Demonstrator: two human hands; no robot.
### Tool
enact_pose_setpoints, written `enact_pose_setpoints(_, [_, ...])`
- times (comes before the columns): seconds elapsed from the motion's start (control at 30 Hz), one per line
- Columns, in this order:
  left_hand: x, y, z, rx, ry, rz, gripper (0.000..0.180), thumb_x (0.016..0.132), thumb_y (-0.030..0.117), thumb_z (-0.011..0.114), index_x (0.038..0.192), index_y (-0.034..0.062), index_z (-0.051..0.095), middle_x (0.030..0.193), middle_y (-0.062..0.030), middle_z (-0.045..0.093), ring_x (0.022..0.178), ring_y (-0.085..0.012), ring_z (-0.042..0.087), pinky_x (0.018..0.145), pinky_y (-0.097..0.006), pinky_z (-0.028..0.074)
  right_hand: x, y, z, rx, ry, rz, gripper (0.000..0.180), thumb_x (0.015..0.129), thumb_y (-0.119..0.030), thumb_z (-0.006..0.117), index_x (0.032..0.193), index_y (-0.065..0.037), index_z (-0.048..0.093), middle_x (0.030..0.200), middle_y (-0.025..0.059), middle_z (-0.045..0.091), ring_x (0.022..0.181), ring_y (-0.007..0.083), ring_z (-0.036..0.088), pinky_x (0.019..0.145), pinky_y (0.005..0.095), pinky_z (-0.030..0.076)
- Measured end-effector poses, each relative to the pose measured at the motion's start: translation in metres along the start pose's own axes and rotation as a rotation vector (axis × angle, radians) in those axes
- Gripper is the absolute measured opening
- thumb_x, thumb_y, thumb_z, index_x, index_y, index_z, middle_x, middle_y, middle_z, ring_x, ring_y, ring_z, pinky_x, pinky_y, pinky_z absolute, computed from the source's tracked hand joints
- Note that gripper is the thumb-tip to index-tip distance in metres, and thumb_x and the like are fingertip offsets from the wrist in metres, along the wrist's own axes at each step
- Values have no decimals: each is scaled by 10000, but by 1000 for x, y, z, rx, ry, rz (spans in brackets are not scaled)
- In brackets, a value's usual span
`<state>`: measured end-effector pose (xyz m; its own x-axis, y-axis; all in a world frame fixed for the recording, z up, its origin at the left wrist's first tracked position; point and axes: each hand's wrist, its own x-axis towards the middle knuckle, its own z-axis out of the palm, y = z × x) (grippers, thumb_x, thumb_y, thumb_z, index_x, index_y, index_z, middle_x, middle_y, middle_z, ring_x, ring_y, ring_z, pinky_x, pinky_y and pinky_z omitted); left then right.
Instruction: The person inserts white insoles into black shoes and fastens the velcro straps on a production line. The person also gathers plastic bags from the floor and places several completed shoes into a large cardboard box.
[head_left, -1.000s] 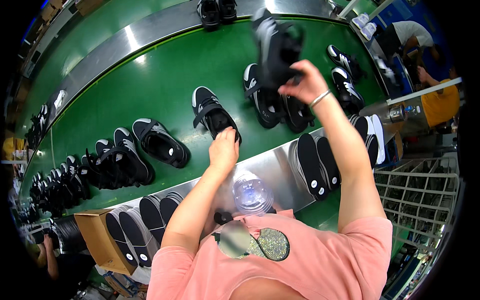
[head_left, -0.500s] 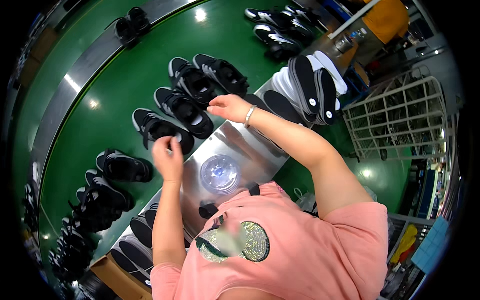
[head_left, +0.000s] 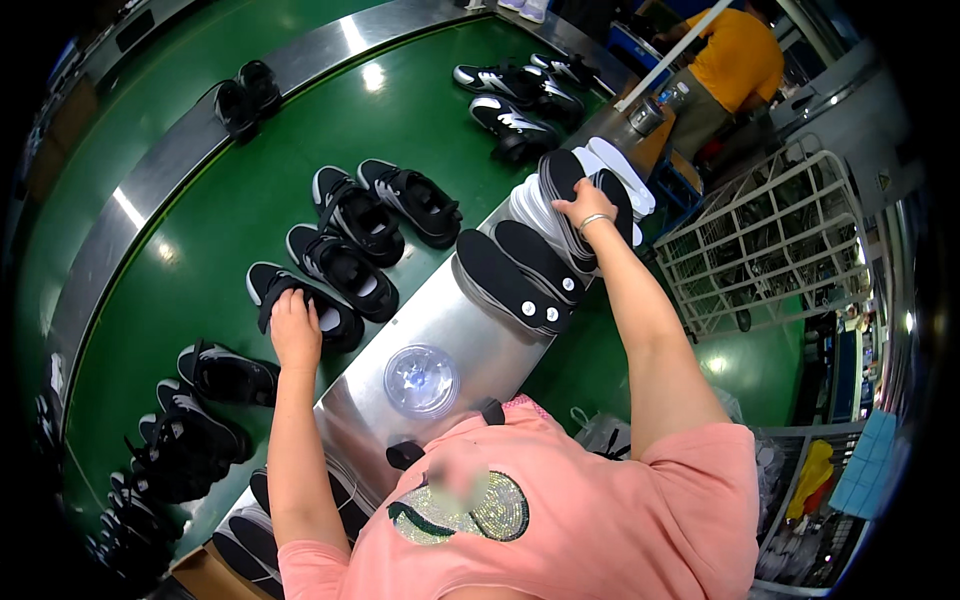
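Note:
My left hand (head_left: 297, 330) is at a black sneaker (head_left: 335, 326) with a grey toe, its fingers closed on the upper near the tongue. To the right, my right hand (head_left: 587, 203) rests on a stack of black insoles (head_left: 560, 172), fingers bent over an insole at the edge. Two smaller piles of black insoles (head_left: 490, 280) with round white stickers lie nearer me on the metal ledge (head_left: 465, 350). More black sneakers (head_left: 345, 265) stand beside the left one on the green belt. The underside of my right fingers is hidden.
A clear round plastic tub (head_left: 422, 382) stands on the ledge in front of me. White insoles (head_left: 618, 170) lie beyond the black stack. A wire cage cart (head_left: 765, 240) stands at right. A person in an orange top (head_left: 735, 65) sits at the far right.
My right hand has moved right, from above the sneakers to the insole stack. My left hand has shifted slightly forward onto the sneaker's upper. The view has turned to the right.

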<state>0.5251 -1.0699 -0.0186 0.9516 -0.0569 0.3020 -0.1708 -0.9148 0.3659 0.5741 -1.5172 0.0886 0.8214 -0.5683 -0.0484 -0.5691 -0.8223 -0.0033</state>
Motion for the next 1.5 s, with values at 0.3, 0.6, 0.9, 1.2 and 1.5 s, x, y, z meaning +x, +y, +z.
enact_pose_setpoints(0.3, [15,-20,-23,-551,14,-425,244,738,264,586,846,48,619,794,-149,611,741,-313,582,661,-366,454,-129,-120,-33,447,-56,-1216,125,676,-176,604,678,-53,588,874,123,556,815,279,556,652,339,463])
enact_pose_setpoints(0.6, [9,-42,-23,-661,-40,-559,278,791,251,524,742,-20,564,675,-207,572,656,-353,563,606,-413,427,-222,-263,42,-367,-228,-1585,142,693,-63,549,804,-17,624,906,144,538,826,264,570,668,338,494])
enact_pose_setpoints(0.9, [6,-31,-21,-424,73,-565,258,787,246,515,722,1,567,695,-213,575,705,-386,555,655,-454,427,-233,-249,24,-439,-290,-1334,330,688,-286,581,919,-52,550,948,126,534,864,267,552,772,407,370])
enact_pose_setpoints(1.2, [5,-32,-19,-504,82,-611,260,782,256,527,765,4,591,725,-213,583,714,-382,559,661,-438,434,-229,-274,63,-274,-258,-1599,118,691,-72,535,764,-42,623,836,149,607,809,262,596,667,343,495])
enact_pose_setpoints(1.5, [3,-36,-20,-588,70,-618,250,779,224,528,823,-10,604,767,-215,590,741,-362,567,655,-406,435,-217,-328,100,-781,-786,-1516,252,670,-74,545,895,-10,639,928,173,611,884,289,592,739,359,473])
